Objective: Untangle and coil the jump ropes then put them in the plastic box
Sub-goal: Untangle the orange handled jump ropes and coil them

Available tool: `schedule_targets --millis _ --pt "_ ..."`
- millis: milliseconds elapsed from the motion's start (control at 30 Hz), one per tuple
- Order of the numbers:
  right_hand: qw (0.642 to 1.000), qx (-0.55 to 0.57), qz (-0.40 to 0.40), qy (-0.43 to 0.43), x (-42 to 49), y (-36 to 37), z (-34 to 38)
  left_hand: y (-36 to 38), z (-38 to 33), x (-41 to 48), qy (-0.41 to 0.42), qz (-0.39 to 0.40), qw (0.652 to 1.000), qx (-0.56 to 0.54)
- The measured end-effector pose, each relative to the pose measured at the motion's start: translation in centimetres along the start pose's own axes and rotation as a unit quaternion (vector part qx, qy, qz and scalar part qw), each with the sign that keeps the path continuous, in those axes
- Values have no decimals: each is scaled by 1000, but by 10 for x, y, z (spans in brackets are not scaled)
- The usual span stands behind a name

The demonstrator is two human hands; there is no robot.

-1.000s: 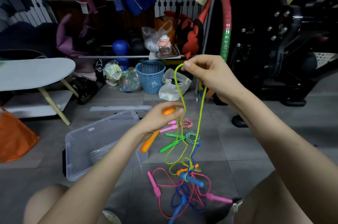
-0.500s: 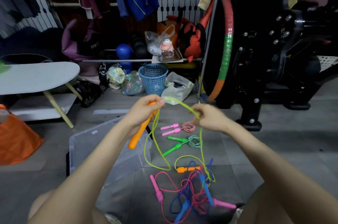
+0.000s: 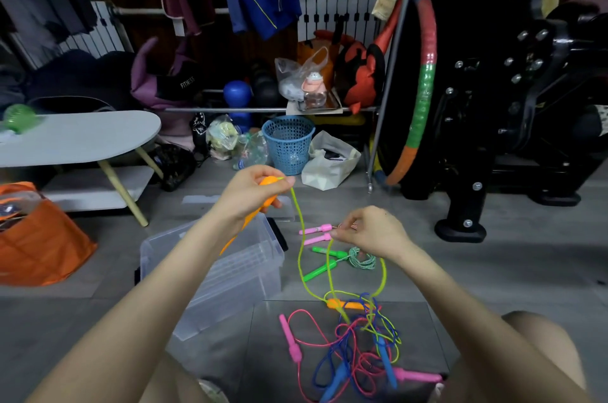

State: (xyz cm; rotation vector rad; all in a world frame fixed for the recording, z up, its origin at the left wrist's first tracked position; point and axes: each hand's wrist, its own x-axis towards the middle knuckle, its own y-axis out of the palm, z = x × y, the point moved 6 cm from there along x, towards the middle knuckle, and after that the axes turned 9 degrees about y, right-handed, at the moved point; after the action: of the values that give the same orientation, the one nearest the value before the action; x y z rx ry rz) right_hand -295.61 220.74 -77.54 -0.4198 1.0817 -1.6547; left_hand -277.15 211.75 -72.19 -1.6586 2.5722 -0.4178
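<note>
Left hand [image 3: 251, 195] raised, fist closed round orange handle [image 3: 268, 183] of yellow rope [image 3: 300, 251]. Right hand [image 3: 371, 233] lower, fingertips pinching same rope mid-length. Rope hangs in 2 loops down to floor tangle: second orange handle [image 3: 345, 305], pink rope [image 3: 306, 345], blue rope [image 3: 348, 350]. Clear box [image 3: 230, 271] open, left of tangle. 2 coiled ropes beyond: pink-handled [image 3: 316, 233], green-handled [image 3: 342, 261]. Blue basket [image 3: 288, 144] behind.

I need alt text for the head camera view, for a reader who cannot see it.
A person's left hand holds an orange handle of a yellow-green jump rope while the right hand pinches its cord. It trails into a tangle of pink and blue ropes on the floor, beside a clear plastic box.
</note>
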Motion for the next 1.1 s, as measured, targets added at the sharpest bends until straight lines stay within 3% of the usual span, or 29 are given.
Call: schedule_targets --millis 33,67,100,133,200,300,400,500,567,667,733,800,867,1000,1100 --pt "988 -139 -63 5 3 -4 1 -1 0 -1 -1 -1 1000 9" --pt "974 -208 -89 -10 6 -2 4 -1 -2 -2 0 5 1000 13" --pt "974 -204 -88 -46 10 2 10 2 -4 -3 3 17 1000 6" --pt "983 -151 -60 -86 12 7 18 6 -7 -4 5 31 999 -8" --pt "986 59 30 -151 11 18 36 14 -16 -6 5 56 997 -55" --pt "921 316 159 -162 -1 37 52 20 -25 -8 1 69 988 -136" --pt "884 411 177 -134 -4 43 41 6 -27 -6 7 36 984 -177" --pt "875 467 99 -83 5 29 5 -18 -19 -4 9 -24 981 -195" --pt "876 477 20 -75 8 12 -12 -28 -4 -3 14 -28 993 -112" --pt "878 458 -71 -120 0 -23 -1 -19 25 -3 1 85 995 56" --pt "884 422 -88 -180 -14 -46 27 -3 40 -9 -31 179 981 74" --pt "890 380 -83 -237 -24 -61 53 16 44 -19 -51 242 969 13" --pt "900 337 -87 -262 -24 -69 69 32 41 -25 -44 256 963 -71" --pt "915 312 -119 -228 0 -72 63 37 22 -22 -1 160 948 -274" --pt "916 340 -61 -205 9 -55 47 31 7 -20 -1 112 925 -362"
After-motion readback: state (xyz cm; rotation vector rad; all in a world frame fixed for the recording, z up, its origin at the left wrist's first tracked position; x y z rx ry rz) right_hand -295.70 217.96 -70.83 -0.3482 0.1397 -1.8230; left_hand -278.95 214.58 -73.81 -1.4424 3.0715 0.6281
